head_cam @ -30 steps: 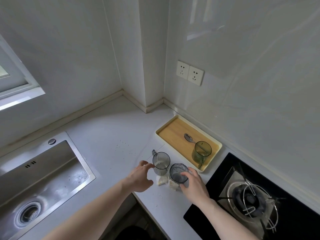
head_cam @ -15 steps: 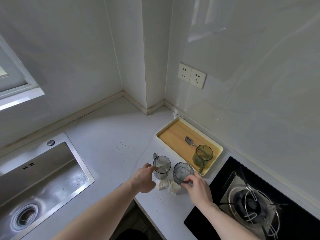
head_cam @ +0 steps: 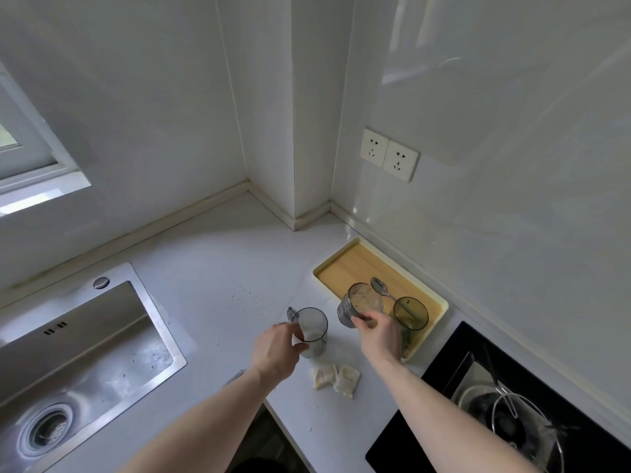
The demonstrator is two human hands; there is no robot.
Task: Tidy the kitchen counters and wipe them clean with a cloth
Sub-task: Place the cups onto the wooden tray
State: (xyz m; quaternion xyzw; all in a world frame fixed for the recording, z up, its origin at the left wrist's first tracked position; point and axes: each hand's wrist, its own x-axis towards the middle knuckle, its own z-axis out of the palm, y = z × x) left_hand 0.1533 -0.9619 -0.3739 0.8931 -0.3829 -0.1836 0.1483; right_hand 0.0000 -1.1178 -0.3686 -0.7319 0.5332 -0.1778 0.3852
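My left hand grips a clear grey mug with a handle, standing on the white counter. A little white liquid lies in the mug's bottom. My right hand pinches the near rim of a ribbed grey glass, lifted and tilted above the front edge of the wooden tray. On the tray stand a green glass and a metal spoon. Two small white sachets lie on the counter just in front of my hands. No cloth is in view.
A steel sink is set into the counter at the left. A black gas hob with a wire pan stand sits at the right. White crumbs dot the counter behind the mug. Two wall sockets are above the tray.
My right hand has lifted the ribbed glass off the counter and carried it back toward the tray, uncovering the sachets. My left hand has closed round the mug.
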